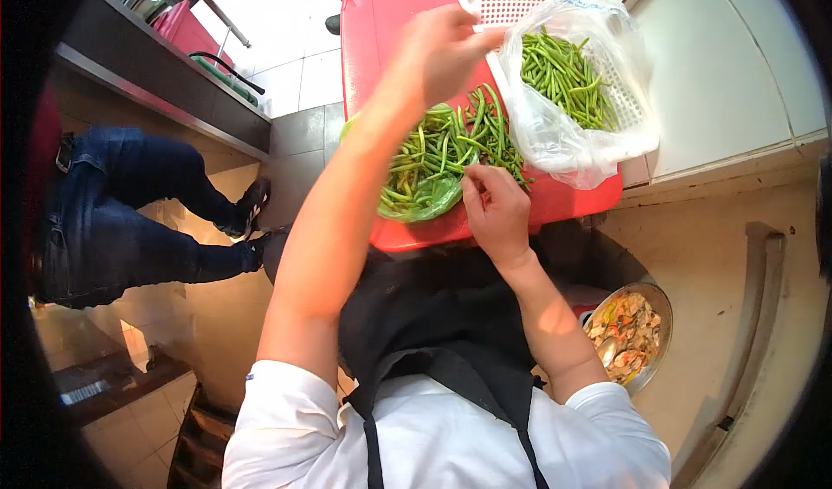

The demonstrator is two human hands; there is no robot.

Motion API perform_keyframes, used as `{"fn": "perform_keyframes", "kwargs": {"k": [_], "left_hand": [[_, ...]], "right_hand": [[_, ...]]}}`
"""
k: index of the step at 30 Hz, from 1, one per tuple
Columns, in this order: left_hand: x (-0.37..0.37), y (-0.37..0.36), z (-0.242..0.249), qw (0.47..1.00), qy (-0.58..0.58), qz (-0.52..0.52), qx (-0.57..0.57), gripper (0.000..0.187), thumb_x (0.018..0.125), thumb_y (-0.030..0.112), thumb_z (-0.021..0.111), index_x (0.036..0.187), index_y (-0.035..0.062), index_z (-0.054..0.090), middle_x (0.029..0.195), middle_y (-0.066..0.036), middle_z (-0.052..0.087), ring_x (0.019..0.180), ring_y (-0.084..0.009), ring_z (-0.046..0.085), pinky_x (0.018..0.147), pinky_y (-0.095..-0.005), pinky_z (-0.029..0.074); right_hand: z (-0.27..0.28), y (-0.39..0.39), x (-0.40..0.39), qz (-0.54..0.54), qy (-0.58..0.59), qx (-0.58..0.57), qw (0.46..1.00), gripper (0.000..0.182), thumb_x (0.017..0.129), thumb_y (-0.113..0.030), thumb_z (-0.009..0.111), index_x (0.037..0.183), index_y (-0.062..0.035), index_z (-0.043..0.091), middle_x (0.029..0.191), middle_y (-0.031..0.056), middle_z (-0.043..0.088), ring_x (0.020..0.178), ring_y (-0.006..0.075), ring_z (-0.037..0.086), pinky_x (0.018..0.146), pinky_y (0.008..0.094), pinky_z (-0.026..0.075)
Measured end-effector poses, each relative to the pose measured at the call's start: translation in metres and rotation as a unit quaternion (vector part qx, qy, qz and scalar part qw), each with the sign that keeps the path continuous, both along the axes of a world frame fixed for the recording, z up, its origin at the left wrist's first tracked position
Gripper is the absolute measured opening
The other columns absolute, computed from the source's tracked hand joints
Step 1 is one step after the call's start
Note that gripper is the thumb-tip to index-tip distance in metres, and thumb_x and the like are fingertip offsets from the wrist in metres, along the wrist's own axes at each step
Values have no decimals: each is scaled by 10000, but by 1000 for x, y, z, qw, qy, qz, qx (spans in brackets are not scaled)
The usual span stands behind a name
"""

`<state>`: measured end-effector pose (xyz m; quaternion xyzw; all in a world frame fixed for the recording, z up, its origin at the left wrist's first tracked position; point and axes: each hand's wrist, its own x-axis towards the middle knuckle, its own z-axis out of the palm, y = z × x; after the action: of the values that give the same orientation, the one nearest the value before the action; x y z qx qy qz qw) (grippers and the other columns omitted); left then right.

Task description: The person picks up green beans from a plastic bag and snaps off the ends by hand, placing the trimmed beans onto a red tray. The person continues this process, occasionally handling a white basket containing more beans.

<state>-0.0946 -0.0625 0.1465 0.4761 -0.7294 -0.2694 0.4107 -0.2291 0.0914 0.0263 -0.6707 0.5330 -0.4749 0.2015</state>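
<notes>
A loose pile of green beans lies on a green plastic bag on the red table. My left hand is raised over the far side, beside the white basket, its fingers smeared by motion. At the near right edge of the pile is my right hand, fingers curled in and thumb close to the index finger; whatever they grip is hidden. More green beans sit in a clear plastic bag, which lines a white plastic basket to the right.
The red table stands against a tiled ledge on the right. A metal bowl of cooked food with a spoon is low at my right. Another person's legs in jeans are on the left, near a dark counter.
</notes>
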Motion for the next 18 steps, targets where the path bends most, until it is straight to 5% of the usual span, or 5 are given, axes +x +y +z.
{"fn": "perform_keyframes", "kwargs": {"k": [4,7,10,15,18], "left_hand": [[79,19,-54,973,-188,119,57,635,902,423,722,1273,-83,623,1222,-277,682,1130,-306,691,945,-358,537],[107,29,-84,956,-206,135,162,632,897,358,749,1305,-100,596,1238,-270,677,1137,-281,678,950,-360,530],[117,30,-109,958,-5,65,280,568,873,253,786,1285,-92,603,1142,-218,714,1047,-237,689,900,-356,541],[113,35,-103,942,-23,35,333,454,805,92,790,1194,-65,617,970,-120,714,891,-187,670,818,-340,544],[111,37,-101,949,-6,19,315,432,781,29,754,1182,-49,615,961,-105,703,887,-182,664,814,-327,541]], "right_hand": [[12,-14,2,14,4,24,1000,209,858,-25,699,1065,-14,672,1019,176,675,920,373,655,798,441,532],[16,-32,6,35,42,-10,998,252,844,-27,704,1093,-22,671,1043,171,674,987,374,640,863,455,516],[13,-53,12,47,119,-61,990,353,824,-23,693,1173,-13,643,1117,183,658,1063,381,608,944,464,488],[-1,-100,15,58,222,-68,971,440,798,-31,683,1232,-1,615,1161,191,652,1079,398,601,961,481,484],[-2,-115,23,69,248,35,966,486,786,-61,683,1263,-8,604,1102,218,691,1060,410,636,949,497,484]]}}
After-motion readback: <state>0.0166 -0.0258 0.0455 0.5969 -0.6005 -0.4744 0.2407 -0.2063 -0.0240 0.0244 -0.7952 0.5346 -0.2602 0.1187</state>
